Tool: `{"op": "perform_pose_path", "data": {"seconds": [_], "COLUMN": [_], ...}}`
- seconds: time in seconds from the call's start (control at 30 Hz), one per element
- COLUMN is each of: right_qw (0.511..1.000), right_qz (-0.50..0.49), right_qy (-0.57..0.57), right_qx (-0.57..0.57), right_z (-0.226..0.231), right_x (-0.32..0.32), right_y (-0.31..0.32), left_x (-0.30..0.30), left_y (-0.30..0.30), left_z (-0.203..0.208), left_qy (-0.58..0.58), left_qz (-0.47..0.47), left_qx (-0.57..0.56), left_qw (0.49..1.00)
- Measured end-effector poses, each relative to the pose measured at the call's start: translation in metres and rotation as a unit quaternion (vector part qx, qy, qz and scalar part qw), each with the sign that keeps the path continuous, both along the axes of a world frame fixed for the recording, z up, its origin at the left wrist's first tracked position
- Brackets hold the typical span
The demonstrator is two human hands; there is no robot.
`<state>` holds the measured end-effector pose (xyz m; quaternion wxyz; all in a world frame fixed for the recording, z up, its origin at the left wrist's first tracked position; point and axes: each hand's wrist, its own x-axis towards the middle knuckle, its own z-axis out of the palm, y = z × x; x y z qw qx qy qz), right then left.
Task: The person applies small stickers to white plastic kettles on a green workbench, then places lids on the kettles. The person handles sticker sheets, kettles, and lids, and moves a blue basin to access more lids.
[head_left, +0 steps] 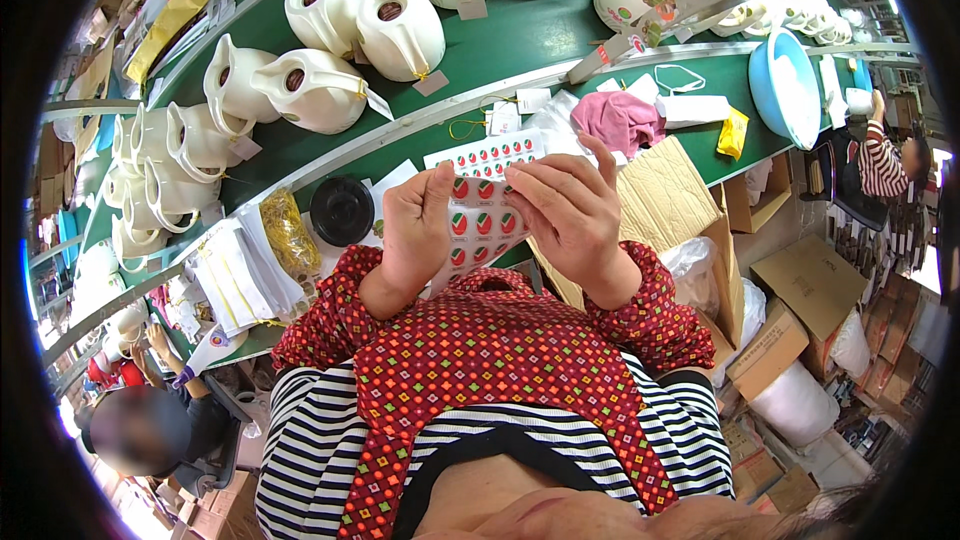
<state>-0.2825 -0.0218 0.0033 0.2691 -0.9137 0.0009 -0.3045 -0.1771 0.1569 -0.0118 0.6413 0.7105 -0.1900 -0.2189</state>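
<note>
Between my hands, over my lap, hangs a sheet of round red-and-green stickers (483, 224). My left hand (417, 230) is closed on its left edge, thumb on top. At the upper right edge my right hand (572, 208) pinches the sheet with thumb and fingertips. A second sheet of smaller stickers (490, 152) shows just beyond, on the bench. Whether one sticker is lifted off cannot be made out. Several cream jugs with tags, one nearer jug (310, 90) among them, stand on the green conveyor (480, 50) ahead.
A black round lid (342, 211), stacked papers (240, 278) and a bag of yellow ties (290, 232) lie at my left. At my right are a pink cloth (617, 121), a blue basin (785, 90) and an open cardboard box (668, 190). Other people sit at both sides.
</note>
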Motion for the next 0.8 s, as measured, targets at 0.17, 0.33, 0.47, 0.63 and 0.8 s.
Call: {"op": "perform_pose_path", "data": {"seconds": [0.17,0.33,0.47,0.63,0.8], "right_qw": [0.999,0.999,0.998,1.0,0.99], "right_qz": [-0.015,0.007,0.023,0.012,0.021], "right_qy": [-0.019,0.007,-0.019,0.011,0.119], "right_qx": [-0.043,-0.042,-0.046,-0.01,0.072], "right_z": [0.0,0.001,-0.003,-0.005,0.014], "right_x": [0.001,-0.002,-0.001,-0.003,0.003], "right_y": [0.004,0.001,-0.001,0.002,-0.013], "left_x": [0.004,0.003,0.001,0.004,0.002], "left_y": [0.002,0.0,-0.002,0.003,0.002], "left_z": [-0.005,-0.004,-0.012,-0.014,-0.012], "left_qy": [0.065,0.1,0.121,0.086,0.034], "left_qz": [-0.004,0.013,0.029,0.012,0.038], "left_qx": [-0.003,0.002,-0.014,0.004,-0.009], "left_qw": [0.998,0.995,0.992,0.996,0.999]}}
